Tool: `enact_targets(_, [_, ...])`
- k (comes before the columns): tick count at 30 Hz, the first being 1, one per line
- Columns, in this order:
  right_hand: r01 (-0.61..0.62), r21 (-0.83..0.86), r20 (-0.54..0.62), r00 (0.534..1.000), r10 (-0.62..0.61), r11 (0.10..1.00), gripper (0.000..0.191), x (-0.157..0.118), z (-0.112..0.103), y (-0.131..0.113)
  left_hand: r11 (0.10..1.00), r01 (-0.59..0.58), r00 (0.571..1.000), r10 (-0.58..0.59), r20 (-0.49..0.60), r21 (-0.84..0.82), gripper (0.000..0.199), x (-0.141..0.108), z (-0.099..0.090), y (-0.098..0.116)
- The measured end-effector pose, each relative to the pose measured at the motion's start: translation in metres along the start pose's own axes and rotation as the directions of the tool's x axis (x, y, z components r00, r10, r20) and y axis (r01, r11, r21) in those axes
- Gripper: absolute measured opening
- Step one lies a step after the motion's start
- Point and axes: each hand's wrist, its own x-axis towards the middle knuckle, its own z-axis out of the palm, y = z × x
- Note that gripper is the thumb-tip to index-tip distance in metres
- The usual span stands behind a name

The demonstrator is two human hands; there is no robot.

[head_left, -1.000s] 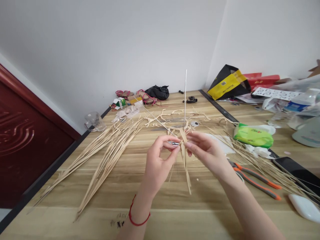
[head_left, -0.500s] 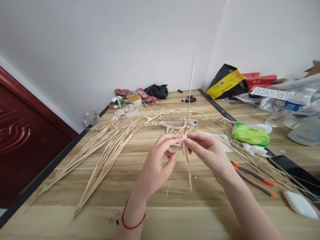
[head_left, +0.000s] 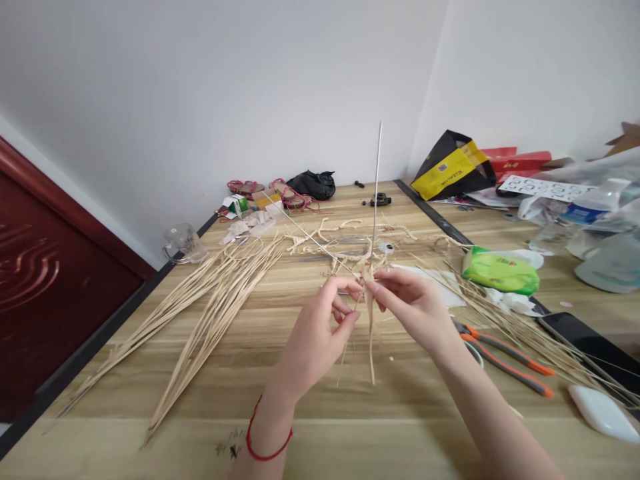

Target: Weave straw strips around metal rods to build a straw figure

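Between thumb and fingers, my right hand (head_left: 417, 308) pinches a small woven straw piece (head_left: 368, 275) over the middle of the table. A flat pale tail (head_left: 371, 340) hangs down from it. One thin metal rod (head_left: 377, 180) rises almost upright from the piece, and a second metal rod (head_left: 310, 235) slants away to the upper left. My left hand (head_left: 315, 340), with a red cord on its wrist, is closed beside the piece, its fingertips on a thin straw strip (head_left: 344, 360). Fingers partly hide where strip and piece meet.
Two bundles of straw strips (head_left: 210, 333) lie at left near a glass mug (head_left: 184, 243). To the right are orange-handled pliers (head_left: 515, 357), a green tissue pack (head_left: 500, 270), more strips, a phone (head_left: 590, 347) and a white mouse-shaped object (head_left: 603, 412). Twisted straw pieces (head_left: 345, 230) lie behind my hands.
The upright rod has tilted slightly left and its top is lower. My left fingers have moved slightly down with the thin strip, and the hanging tail has swung left.
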Motion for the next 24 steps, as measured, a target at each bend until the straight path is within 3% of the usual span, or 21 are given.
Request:
enact_targets(8, [-0.036, 0.031, 0.033, 0.999, 0.035, 0.999, 0.021, 0.002, 0.001, -0.001, 0.996, 0.053, 0.996, -0.048, 0.069, -0.069, 0.025, -0.001, -0.009, -0.007])
enact_targets(14, [0.055, -0.018, 0.117, 0.992, -0.052, 0.998, 0.012, 0.002, 0.000, 0.006, 0.949, 0.083, 0.994, -0.057, 0.093, -0.304, 0.020, 0.003, -0.007, -0.013])
enact_targets(20, [0.194, -0.222, 0.307, 0.944, -0.121, 0.956, 0.019, -0.002, -0.005, 0.009, 0.882, 0.106, 0.981, -0.169, -0.099, -0.459, 0.017, 0.014, 0.007, -0.018])
enact_targets(24, [0.223, -0.334, 0.269, 0.954, -0.134, 0.916, 0.023, -0.003, -0.006, 0.010, 0.910, 0.091, 0.973, -0.168, -0.159, -0.405, 0.015, 0.016, 0.008, -0.019])
